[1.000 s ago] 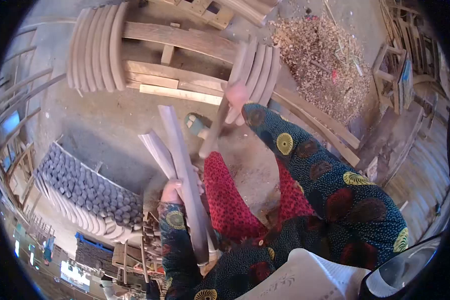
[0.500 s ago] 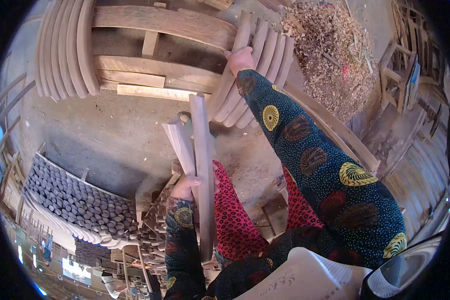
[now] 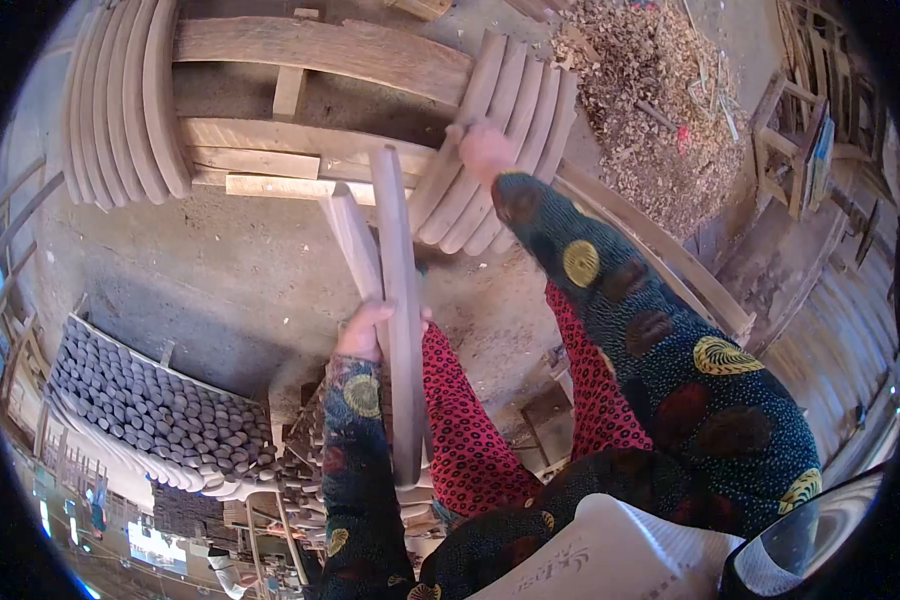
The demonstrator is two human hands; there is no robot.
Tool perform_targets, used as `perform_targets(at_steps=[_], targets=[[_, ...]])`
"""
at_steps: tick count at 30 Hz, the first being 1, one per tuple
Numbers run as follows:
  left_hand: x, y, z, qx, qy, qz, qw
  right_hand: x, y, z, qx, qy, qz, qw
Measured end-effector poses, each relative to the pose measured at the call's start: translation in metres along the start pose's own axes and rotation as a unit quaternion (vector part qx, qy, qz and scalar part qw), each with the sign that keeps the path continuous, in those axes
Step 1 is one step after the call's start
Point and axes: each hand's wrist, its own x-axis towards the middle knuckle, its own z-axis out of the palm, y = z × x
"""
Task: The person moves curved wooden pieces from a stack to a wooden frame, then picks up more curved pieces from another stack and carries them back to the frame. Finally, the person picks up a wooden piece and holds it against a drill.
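Two pale wooden pieces (image 3: 400, 250) stand crossed in a narrow V at the centre, with my left hand (image 3: 365, 328) closed round them. My right hand (image 3: 485, 152) is over the curved wooden pieces (image 3: 510, 110) laid side by side on the right of a wooden frame (image 3: 320, 45). It is smeared by motion, so its fingers cannot be made out clearly. Another row of curved pieces (image 3: 125, 100) lies across the left end of the frame.
Wood shavings (image 3: 660, 120) are heaped at the upper right. A long plank (image 3: 660, 250) runs beside my right sleeve. Many stacked wooden pieces (image 3: 150, 400) fill the lower left. Wooden frames (image 3: 795, 140) stand at the far right.
My left hand has moved up and slightly left with the two pieces. My right hand has shifted slightly down on the right-hand row, and its fingers now look blurred.
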Motion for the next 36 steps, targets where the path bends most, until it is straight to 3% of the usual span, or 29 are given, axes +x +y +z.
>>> perform_targets(at_steps=[1,3,4,6,9,10,13,14,17,19,20,24,25,27,30,36], targets=[[0.007,-0.001,0.002,0.002,0.006,0.008,1.000,-0.014,0.009,0.026,-0.063,0.024,-0.129,0.989],[0.028,-0.002,0.002,-0.001,0.011,0.019,1.000,-0.063,-0.001,0.017,0.214,-0.157,-0.100,0.959],[0.041,-0.001,0.007,0.006,0.010,0.038,0.999,-0.105,-0.024,-0.028,0.517,-0.330,0.074,0.786],[0.058,0.002,0.030,-0.013,-0.006,0.044,0.999,-0.155,-0.039,-0.054,0.585,-0.343,0.053,0.733],[0.080,-0.004,0.053,0.020,0.056,0.025,0.998,-0.182,-0.029,-0.020,0.511,-0.139,-0.084,0.844],[0.088,-0.009,0.057,0.041,0.061,0.017,0.997,-0.184,-0.025,-0.030,0.541,-0.161,-0.013,0.825],[0.108,-0.024,0.073,0.097,0.065,0.088,0.989,-0.178,0.002,-0.030,0.594,-0.184,-0.001,0.783],[0.109,-0.027,0.087,0.103,0.113,0.115,0.981,-0.177,0.009,-0.030,0.599,-0.174,0.003,0.781],[0.128,-0.034,0.095,0.125,0.096,0.132,0.979,-0.175,0.029,-0.028,0.615,-0.130,0.024,0.777],[0.145,-0.035,0.092,0.163,0.098,0.091,0.977,-0.172,0.041,-0.024,0.627,-0.084,0.045,0.773],[0.152,-0.033,0.093,0.182,0.100,0.069,0.976,-0.168,0.052,-0.015,0.609,-0.050,0.065,0.789],[0.183,-0.024,0.098,0.297,0.100,0.156,0.937,-0.134,0.100,0.027,0.471,0.128,0.140,0.861],[0.192,-0.021,0.099,0.276,0.084,0.124,0.949,-0.125,0.109,0.034,0.417,0.182,0.155,0.877],[0.209,-0.014,0.101,0.232,0.052,0.061,0.969,-0.107,0.115,0.026,0.366,0.196,0.213,0.884],[0.210,-0.003,0.141,0.117,0.077,0.072,0.988,-0.084,0.119,0.022,0.319,0.223,0.266,0.882],[0.251,-0.014,0.142,0.205,0.044,0.182,0.961,-0.066,0.119,0.012,0.282,0.208,0.279,0.894]])
